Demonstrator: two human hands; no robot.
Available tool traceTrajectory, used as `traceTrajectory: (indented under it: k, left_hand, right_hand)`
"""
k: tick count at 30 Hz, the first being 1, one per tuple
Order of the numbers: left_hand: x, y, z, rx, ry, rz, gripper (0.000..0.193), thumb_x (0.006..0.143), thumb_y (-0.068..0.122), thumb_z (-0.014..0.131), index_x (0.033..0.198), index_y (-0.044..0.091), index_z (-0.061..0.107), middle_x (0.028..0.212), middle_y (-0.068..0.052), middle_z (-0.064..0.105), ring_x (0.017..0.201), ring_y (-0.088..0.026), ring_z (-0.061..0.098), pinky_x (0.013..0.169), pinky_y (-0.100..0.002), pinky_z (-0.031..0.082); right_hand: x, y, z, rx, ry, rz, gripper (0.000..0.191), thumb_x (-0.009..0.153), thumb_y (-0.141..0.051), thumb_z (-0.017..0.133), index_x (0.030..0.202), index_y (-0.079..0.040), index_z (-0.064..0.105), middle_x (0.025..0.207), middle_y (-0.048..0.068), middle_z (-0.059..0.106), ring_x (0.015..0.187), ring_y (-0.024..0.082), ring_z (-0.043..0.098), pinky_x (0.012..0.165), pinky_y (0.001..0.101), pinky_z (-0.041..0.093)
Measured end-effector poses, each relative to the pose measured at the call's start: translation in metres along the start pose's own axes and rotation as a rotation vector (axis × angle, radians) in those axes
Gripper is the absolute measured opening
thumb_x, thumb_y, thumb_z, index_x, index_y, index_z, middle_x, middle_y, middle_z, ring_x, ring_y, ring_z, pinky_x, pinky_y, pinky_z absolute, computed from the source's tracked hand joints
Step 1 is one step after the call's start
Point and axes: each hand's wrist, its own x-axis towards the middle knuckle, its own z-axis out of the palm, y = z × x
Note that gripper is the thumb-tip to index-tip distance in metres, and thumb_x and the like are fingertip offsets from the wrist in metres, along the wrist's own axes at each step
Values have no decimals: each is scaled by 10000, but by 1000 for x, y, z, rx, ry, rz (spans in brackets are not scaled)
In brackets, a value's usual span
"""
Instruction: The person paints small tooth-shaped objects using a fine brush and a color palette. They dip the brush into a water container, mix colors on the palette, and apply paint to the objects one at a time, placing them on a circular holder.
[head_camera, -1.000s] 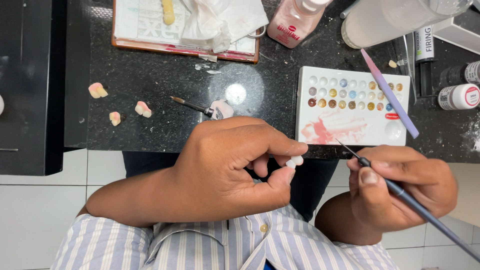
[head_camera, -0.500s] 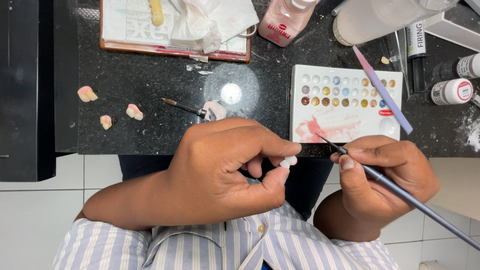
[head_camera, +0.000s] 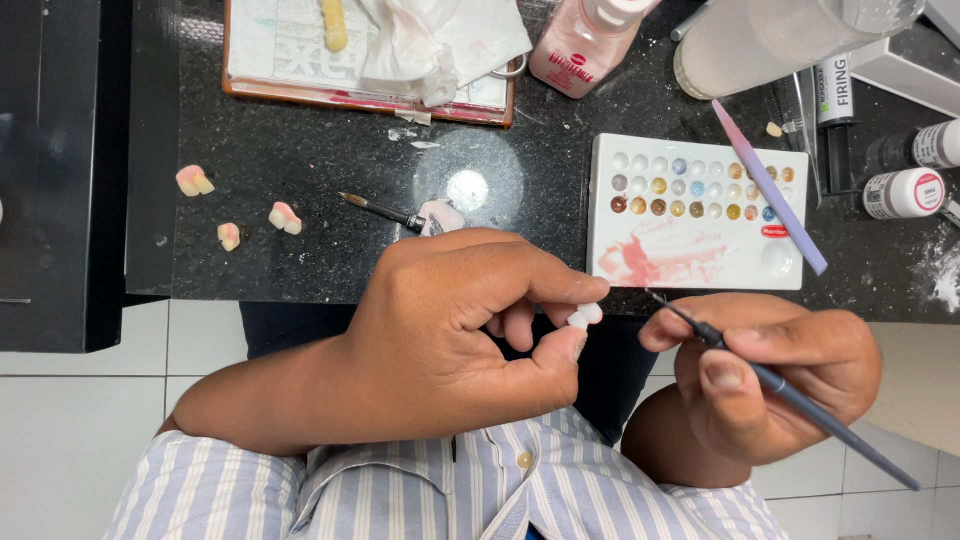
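Fingers of left hand pinch the tooth; right hand clamps the brush beside it. A loose pinch could drop the tooth.

Black speckled counter – white palette, brush, clipboard, bottles

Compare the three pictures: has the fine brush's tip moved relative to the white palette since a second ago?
Yes. The brush in the right hand has drawn back off the palette; its tip now sits just below the palette's near edge, towards the person.
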Motion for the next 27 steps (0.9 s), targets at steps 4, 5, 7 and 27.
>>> traceTrajectory:
  k: [4, 5, 7, 27]
  left_hand:
    - [0, -1, 0, 9, 2, 9, 242, 866, 56, 809, 1097, 30, 739, 873, -26, 743, 630, -22, 641, 569, -167, 537]
    - [-1, -1, 0, 9, 1, 7, 243, 865, 53, 806, 1097, 29, 740, 875, -28, 741, 631, -21, 642, 569, -165, 538]
    - [-1, -1, 0, 9, 4, 6, 243, 863, 48, 799, 1099, 28, 740, 880, -32, 739, 633, -20, 642, 569, -161, 540]
    - [0, -3, 0, 17, -25, 6, 260, 858, 38, 787, 1112, 24, 735, 878, -33, 723, 627, -29, 628, 553, -167, 523]
  right_hand:
    - [0, 2, 12, 96, -174, -98, 210, 999, -98, 699, 1155, -32, 574, 986, 243, 709, 822, 277, 767, 720, 488, 671]
    - [0, 2, 15, 100, -213, -108, 208, 988, -106, 690, 1145, -42, 569, 994, 233, 706, 830, 282, 770, 709, 499, 671]
    - [0, 4, 20, 104, -158, -119, 214, 988, -100, 691, 1164, -46, 580, 982, 221, 720, 776, 265, 769, 698, 500, 669]
    - [1, 7, 18, 60, -205, -112, 188, 1027, -106, 680, 1190, -50, 605, 999, 220, 727, 751, 262, 757, 686, 477, 664]
